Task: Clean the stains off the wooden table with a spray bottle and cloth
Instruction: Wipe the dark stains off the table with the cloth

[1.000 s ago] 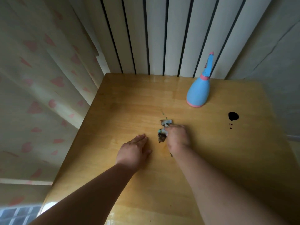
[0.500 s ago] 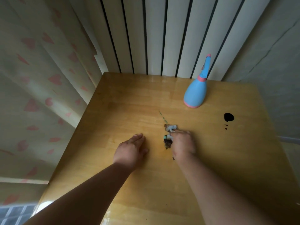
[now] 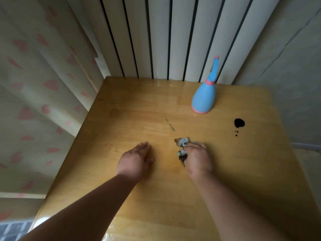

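Note:
My right hand presses a small crumpled, dirty cloth against the middle of the wooden table; most of the cloth is hidden under my fingers. Flat on the wood to its left rests my left hand, holding nothing. A thin green streak runs across the wood just beyond the cloth. At the right sits a black blot with small drops below it. The blue spray bottle with pink trim stands upright at the back right, away from both hands.
A white slatted wall rises behind the table. A curtain with pink hearts hangs along the left edge. The grey wall closes the right side.
My right hand has slid the cloth to the right and slightly toward me, leaving the green streak uncovered. My left hand stays flat in place.

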`<control>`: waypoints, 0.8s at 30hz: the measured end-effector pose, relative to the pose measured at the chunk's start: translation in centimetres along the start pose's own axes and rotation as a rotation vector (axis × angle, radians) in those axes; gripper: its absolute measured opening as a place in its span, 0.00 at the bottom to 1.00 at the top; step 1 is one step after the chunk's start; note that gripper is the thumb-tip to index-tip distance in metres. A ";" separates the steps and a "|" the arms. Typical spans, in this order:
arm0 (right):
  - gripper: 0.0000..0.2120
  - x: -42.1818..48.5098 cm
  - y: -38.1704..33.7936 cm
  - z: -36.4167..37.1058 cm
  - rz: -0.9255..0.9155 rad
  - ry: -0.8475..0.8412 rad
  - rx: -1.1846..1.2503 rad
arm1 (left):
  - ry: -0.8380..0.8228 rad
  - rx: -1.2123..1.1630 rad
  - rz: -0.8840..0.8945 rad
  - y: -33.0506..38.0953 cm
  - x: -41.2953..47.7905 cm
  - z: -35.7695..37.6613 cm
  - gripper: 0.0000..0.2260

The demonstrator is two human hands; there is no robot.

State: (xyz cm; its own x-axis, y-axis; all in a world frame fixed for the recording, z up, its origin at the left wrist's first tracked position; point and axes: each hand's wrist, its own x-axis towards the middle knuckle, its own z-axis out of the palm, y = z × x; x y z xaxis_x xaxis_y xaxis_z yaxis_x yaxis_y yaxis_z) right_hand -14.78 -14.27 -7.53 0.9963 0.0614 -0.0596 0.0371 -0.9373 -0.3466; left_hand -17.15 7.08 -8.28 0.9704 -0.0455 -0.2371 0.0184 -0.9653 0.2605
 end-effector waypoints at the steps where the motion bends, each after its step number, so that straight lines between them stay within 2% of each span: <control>1: 0.18 -0.2 -0.9 0.2 0.015 -0.003 0.023 | 0.007 -0.001 -0.006 0.1 -0.1 0.0 0.26; 5: 0.19 -2.8 -3.2 1.5 -0.209 -0.082 0.115 | 0.053 0.016 -0.016 0.9 0.0 -0.3 0.23; 7: 0.19 -3.3 -2.4 1.5 -0.250 -0.113 0.095 | 0.067 0.037 -0.029 1.5 0.3 -0.8 0.24; 10: 0.17 -2.1 -0.1 0.2 -0.149 -0.010 0.077 | 0.075 0.101 -0.032 2.4 1.0 -1.1 0.22; 15: 0.22 0.1 2.3 -1.5 0.007 0.001 0.120 | 0.079 0.010 0.014 5.2 2.3 -1.2 0.23; 20: 0.20 0.9 4.8 -2.0 0.145 0.329 0.331 | 0.043 -0.021 0.051 8.6 4.1 -0.5 0.27; 24: 0.19 1.7 8.6 -2.4 0.271 0.509 0.357 | -0.018 0.037 0.032 11.2 6.1 0.2 0.31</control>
State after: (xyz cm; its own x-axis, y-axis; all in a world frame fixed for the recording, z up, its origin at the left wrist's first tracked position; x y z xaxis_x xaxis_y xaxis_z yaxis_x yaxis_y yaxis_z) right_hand -12.61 -23.02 -8.37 0.8823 -0.4108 0.2297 -0.1599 -0.7207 -0.6746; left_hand -11.03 -4.04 -7.00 0.9659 -0.0805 -0.2463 -0.0216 -0.9722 0.2330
